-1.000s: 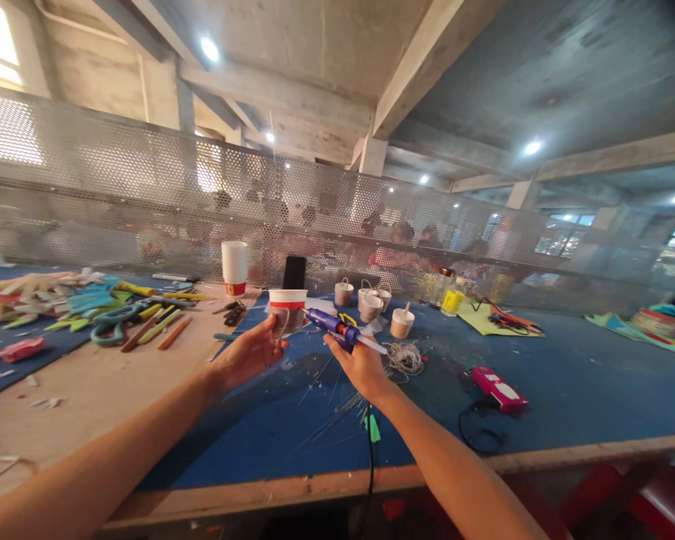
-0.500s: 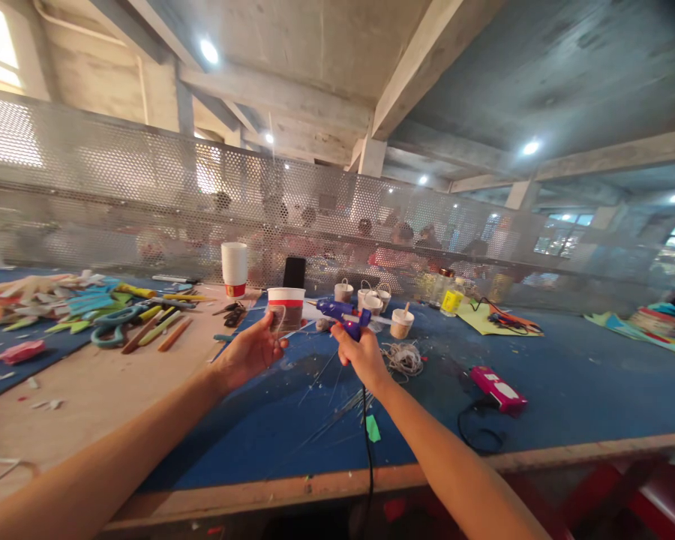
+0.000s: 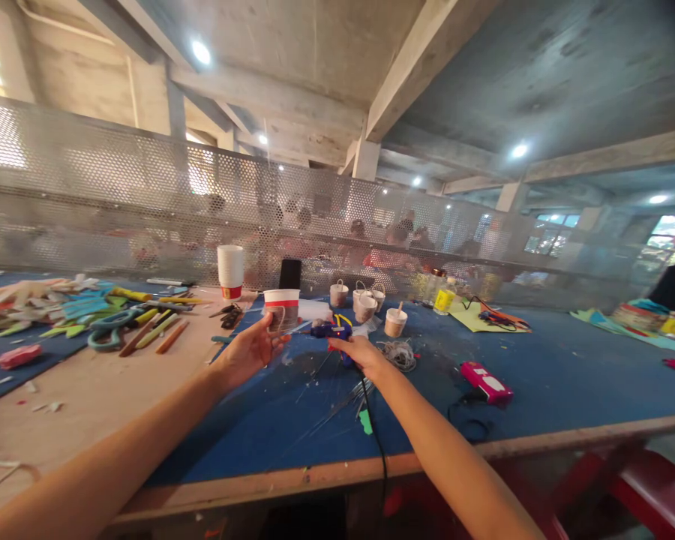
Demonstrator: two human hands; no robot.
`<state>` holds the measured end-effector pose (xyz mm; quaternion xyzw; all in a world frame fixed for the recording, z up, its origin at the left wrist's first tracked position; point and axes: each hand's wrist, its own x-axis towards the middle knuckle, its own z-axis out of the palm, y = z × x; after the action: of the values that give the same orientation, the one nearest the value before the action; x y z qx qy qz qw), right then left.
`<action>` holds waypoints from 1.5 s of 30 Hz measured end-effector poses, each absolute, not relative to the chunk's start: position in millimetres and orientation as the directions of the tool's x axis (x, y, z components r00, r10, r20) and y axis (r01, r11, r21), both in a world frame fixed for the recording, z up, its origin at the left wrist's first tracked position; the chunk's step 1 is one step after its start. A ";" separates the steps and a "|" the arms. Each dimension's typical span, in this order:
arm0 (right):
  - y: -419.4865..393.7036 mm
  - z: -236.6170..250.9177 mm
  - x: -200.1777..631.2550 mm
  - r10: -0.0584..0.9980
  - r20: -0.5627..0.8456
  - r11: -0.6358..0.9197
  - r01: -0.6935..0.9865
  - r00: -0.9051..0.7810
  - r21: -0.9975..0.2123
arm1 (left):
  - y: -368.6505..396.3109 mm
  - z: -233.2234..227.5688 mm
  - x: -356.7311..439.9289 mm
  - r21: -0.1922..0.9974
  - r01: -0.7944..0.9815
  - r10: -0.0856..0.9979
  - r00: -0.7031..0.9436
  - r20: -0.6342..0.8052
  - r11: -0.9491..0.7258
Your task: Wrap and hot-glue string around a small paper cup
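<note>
Paper cup (image 3: 282, 308) and glue gun (image 3: 329, 331) in hand

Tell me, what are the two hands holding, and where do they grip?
The left hand holds a paper cup by its lower side wall. The right hand grips a blue glue gun by its handle.

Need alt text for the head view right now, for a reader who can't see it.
Over a blue work table, the left hand holds a paper cup with a red band while the right hand holds a blue glue gun aimed at the cup. Small cups and scattered craft tools lie around.
</note>
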<state>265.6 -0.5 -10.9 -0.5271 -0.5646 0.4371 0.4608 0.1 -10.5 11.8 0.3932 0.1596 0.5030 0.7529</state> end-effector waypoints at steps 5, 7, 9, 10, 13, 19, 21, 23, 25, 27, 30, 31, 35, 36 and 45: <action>2.7 -16.4 273.9 0.995 0.091 0.103 0.568 -0.050 -0.816 | -11.3 9.9 2.9 0.754 -0.636 0.893 0.420 0.160 0.164; 2.9 -15.2 275.3 0.995 0.084 0.097 0.681 -0.052 -0.726 | -12.4 7.9 3.3 0.761 -0.630 0.891 0.422 0.168 0.155; 1.8 -13.0 275.4 0.993 0.098 0.118 0.764 -0.071 -0.635 | -14.9 5.8 4.0 0.763 -0.628 0.889 0.424 0.173 0.151; 0.6 -11.9 275.1 0.991 0.107 0.131 0.797 -0.084 -0.590 | -16.6 5.1 4.8 0.764 -0.627 0.889 0.424 0.171 0.152; -5.1 -9.7 273.2 0.991 0.115 0.119 0.882 -0.074 -0.457 | -22.4 4.3 10.2 0.764 -0.624 0.889 0.429 0.161 0.163; -18.4 -5.5 260.3 0.887 0.459 0.273 0.865 -0.056 -0.421 | -29.5 5.7 28.0 0.767 -0.629 0.889 0.414 0.196 0.124; -22.4 -2.0 251.7 0.845 0.517 0.459 0.680 -0.135 -0.572 | -30.4 5.2 31.4 0.780 -0.617 0.896 0.401 0.191 0.109; -26.6 0.5 242.3 0.811 0.542 0.580 0.431 -0.221 -0.692 | -31.3 4.0 32.8 0.792 -0.602 0.899 0.397 0.185 0.102; -30.8 1.0 234.0 0.793 0.567 0.609 0.317 -0.224 -0.727 | -32.1 2.2 32.9 0.806 -0.584 0.900 0.397 0.181 0.096; -34.1 -0.2 227.8 0.788 0.595 0.610 0.333 -0.159 -0.719 | -32.5 0.0 33.2 0.820 -0.567 0.904 0.389 0.178 0.082; -37.3 -2.2 222.7 0.748 0.658 0.628 0.414 -0.090 -0.658 | -32.3 -2.9 35.3 0.830 -0.555 0.910 0.373 0.180 0.063; -38.2 -2.3 221.8 0.727 0.681 0.646 0.425 -0.088 -0.634 | -32.2 -3.4 36.3 0.830 -0.554 0.910 0.372 0.183 0.059; -42.7 1.0 220.0 0.670 0.731 0.717 0.366 -0.129 -0.593 | -32.3 -3.6 37.8 0.838 -0.543 0.911 0.371 0.180 0.056; -44.0 2.5 219.8 0.673 0.725 0.722 0.340 -0.143 -0.603 | -32.5 -3.4 37.2 0.840 -0.539 0.913 0.369 0.174 0.057; -40.5 11.7 225.1 0.856 0.513 0.516 0.034 -0.067 -0.856 | -32.6 -3.6 29.2 0.868 -0.485 0.900 0.419 0.124 0.106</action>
<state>225.1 -40.5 11.7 -0.3466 -0.6417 0.3490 0.5885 29.2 -32.6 -3.6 0.4562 0.2272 0.4890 0.7080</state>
